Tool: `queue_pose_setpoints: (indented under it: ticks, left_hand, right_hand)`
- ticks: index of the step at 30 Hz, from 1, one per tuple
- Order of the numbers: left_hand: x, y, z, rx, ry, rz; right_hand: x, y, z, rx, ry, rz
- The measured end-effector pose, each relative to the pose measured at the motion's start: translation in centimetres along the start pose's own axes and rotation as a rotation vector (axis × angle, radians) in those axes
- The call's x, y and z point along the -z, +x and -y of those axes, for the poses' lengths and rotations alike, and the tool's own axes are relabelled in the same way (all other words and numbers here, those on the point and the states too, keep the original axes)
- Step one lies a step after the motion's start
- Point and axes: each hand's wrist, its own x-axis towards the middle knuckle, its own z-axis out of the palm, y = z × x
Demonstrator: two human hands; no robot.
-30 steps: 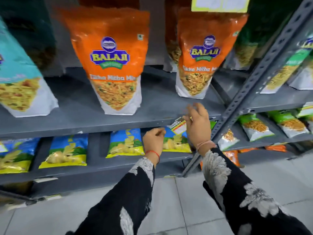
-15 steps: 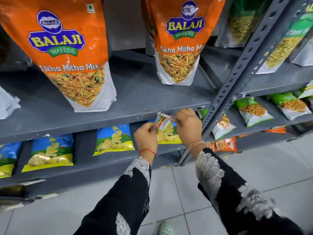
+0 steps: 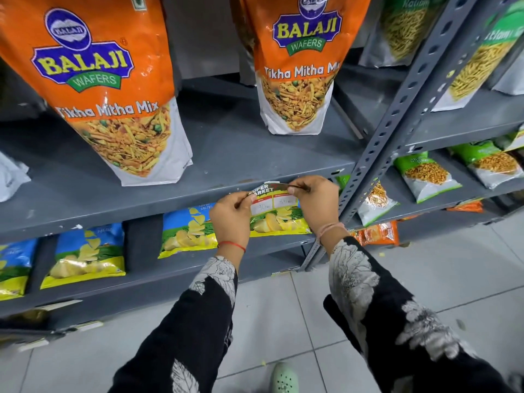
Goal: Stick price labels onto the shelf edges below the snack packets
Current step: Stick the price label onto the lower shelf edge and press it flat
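Observation:
A price label (image 3: 272, 200) with "SUPER MARKET" print and two white price boxes is held flat against the front edge of the grey shelf (image 3: 141, 205). My left hand (image 3: 231, 219) pinches its left end and my right hand (image 3: 317, 202) pinches its upper right corner. The label's top edge curls away from the shelf. Directly above stands an orange Balaji Tikha Mitha Mix packet (image 3: 297, 75); a second, larger one (image 3: 113, 89) stands to the left.
A perforated grey upright post (image 3: 397, 114) rises just right of my right hand. Blue-yellow chip packets (image 3: 85, 253) lie on the lower shelf, green packets (image 3: 425, 174) on the right-hand rack. My green shoe (image 3: 285, 378) is on the tiled floor.
The view has closed in on the shelf. The label, held folded between both hands before, is now spread out and pressed against the shelf edge.

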Motion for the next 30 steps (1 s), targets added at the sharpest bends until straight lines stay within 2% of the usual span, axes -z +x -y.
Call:
queue_pose_setpoints:
  ticks: [7,15,17,21,24,30]
  left_hand:
    - [0.2,0.4,0.3,-0.018,0.060,0.023]
    - [0.8,2.0,-0.3,-0.024,0.295,0.079]
    - [1.3,2.0,-0.5,-0.084,0.385,0.073]
    - [2.1,2.1,-0.5,-0.393,0.541,0.071]
    - [2.3,3.1,-0.4,-0.483,0.520,0.133]
    - [2.2,3.8,-0.6,-0.488,0.532,0.229]
  right_hand:
    - [-0.8,0.5,0.4,-0.024,-0.046,0.000]
    - [-0.9,0.3,1.0,-0.053,0.004,-0.133]
    - [-0.7,0.1,1.1,0.043,-0.123,-0.156]
    - [-1.0,-0.5,1.2,0.351,-0.364,-0.064]
    - [-1.5,0.1,1.6,0.389,-0.363,-0.086]
    - [-1.7,0.9,1.7,0.423,-0.493,-0.085]
